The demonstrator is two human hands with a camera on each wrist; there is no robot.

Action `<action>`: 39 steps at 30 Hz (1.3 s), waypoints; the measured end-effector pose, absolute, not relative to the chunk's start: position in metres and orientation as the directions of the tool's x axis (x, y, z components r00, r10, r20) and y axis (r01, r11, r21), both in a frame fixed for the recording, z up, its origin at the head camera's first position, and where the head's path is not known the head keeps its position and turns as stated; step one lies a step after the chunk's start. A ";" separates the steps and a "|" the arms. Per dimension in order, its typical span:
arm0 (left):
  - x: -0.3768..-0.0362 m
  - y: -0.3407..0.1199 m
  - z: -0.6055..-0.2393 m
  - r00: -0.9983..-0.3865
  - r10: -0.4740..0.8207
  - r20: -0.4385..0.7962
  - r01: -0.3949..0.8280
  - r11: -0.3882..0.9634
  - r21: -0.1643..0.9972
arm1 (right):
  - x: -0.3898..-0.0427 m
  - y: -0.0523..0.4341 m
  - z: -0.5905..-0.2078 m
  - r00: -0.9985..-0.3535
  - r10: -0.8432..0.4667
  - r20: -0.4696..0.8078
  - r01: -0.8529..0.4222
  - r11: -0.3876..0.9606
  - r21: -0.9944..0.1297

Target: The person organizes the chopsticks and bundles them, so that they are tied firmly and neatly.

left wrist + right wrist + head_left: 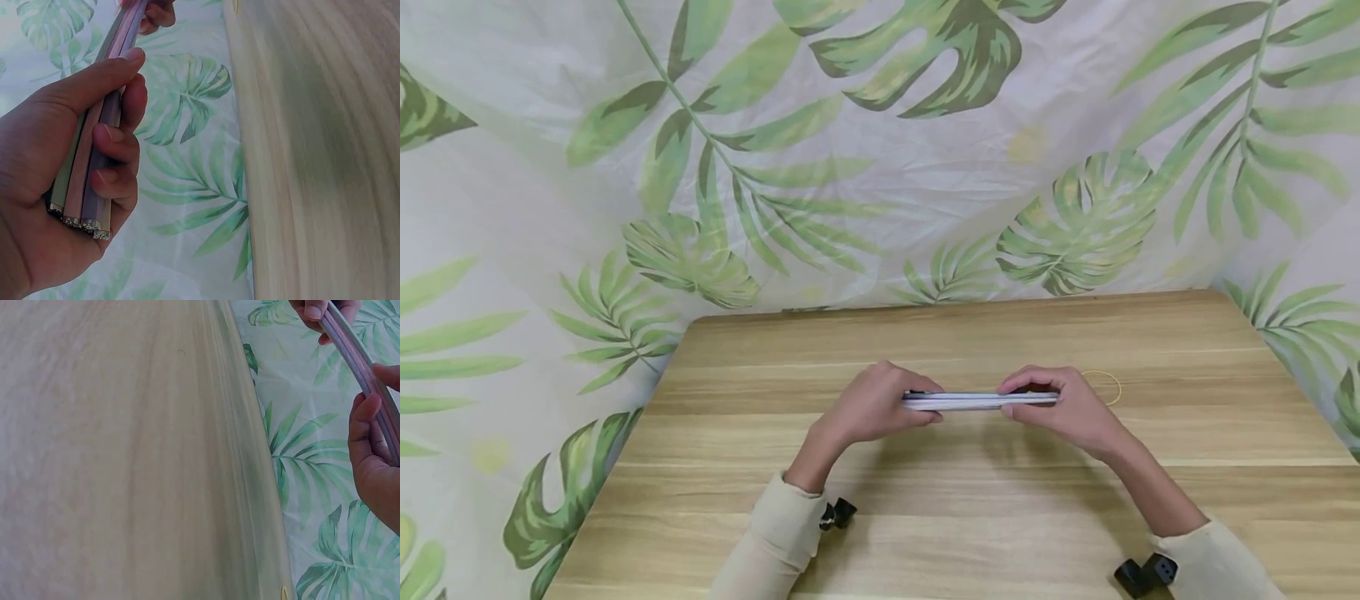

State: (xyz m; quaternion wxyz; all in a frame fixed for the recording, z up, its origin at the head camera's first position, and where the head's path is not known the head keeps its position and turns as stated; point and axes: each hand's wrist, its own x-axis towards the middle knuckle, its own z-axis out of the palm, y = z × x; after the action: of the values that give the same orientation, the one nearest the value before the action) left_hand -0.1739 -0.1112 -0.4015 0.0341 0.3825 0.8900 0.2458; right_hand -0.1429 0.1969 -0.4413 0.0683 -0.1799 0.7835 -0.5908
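Between left hand [874, 403], right hand [1078, 412]: strip bundle [970, 402], partly covered by both.

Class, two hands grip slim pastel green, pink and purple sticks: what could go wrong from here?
With no tie visible around it, the bundle of slim pastel sticks could fan apart if the left hand or right hand loosens. Dropped sticks might scatter on the light-brown wooden table. The right hand might knock the thin yellow loop nearby.
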 end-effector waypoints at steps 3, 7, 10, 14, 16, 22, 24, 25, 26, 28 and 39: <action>-0.175 -0.116 -0.400 -0.717 0.684 0.131 0.653 0.595 0.468 | -0.144 0.199 -0.441 -0.929 -0.355 0.104 -0.193 0.227 -0.954; -0.176 -0.120 -0.401 -0.724 0.677 0.136 0.649 0.599 0.469 | -0.144 0.206 -0.442 -0.932 -0.344 0.117 -0.200 0.217 -0.956; -0.177 -0.121 -0.402 -0.725 0.676 0.131 0.644 0.600 0.473 | -0.142 0.214 -0.443 -0.934 -0.336 0.119 -0.204 0.228 -0.952; -0.177 -0.123 -0.401 -0.729 0.674 0.120 0.639 0.607 0.473 | -0.138 0.228 -0.445 -0.942 -0.313 0.119 -0.203 0.254 -0.946; -0.177 -0.123 -0.402 -0.731 0.673 0.114 0.637 0.612 0.469 | -0.136 0.235 -0.446 -0.946 -0.304 0.113 -0.197 0.261 -0.945; -0.177 -0.124 -0.402 -0.736 0.669 0.103 0.632 0.625 0.459 | -0.133 0.258 -0.446 -0.949 -0.304 0.083 -0.178 0.299 -0.937; -0.178 -0.124 -0.402 -0.737 0.668 0.103 0.632 0.628 0.454 | -0.134 0.265 -0.444 -0.951 -0.299 0.083 -0.183 0.324 -0.928; -0.178 -0.124 -0.402 -0.737 0.668 0.103 0.633 0.630 0.450 | -0.135 0.268 -0.444 -0.952 -0.293 0.087 -0.187 0.337 -0.923; -0.177 -0.125 -0.402 -0.738 0.668 0.102 0.633 0.631 0.448 | -0.135 0.272 -0.443 -0.953 -0.288 0.090 -0.192 0.349 -0.917; -0.177 -0.125 -0.401 -0.739 0.666 0.101 0.633 0.634 0.444 | -0.137 0.278 -0.442 -0.956 -0.277 0.095 -0.197 0.371 -0.907; -0.177 -0.125 -0.402 -0.742 0.663 0.101 0.633 0.642 0.432 | -0.140 0.298 -0.443 -0.965 -0.244 0.100 -0.203 0.445 -0.873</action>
State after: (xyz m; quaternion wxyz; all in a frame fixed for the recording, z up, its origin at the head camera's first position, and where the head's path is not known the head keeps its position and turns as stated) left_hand -0.1765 -0.1252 -0.4015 0.0330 0.3579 0.9056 0.2253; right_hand -0.1404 0.2982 -0.4435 0.0204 -0.1315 0.8496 -0.5103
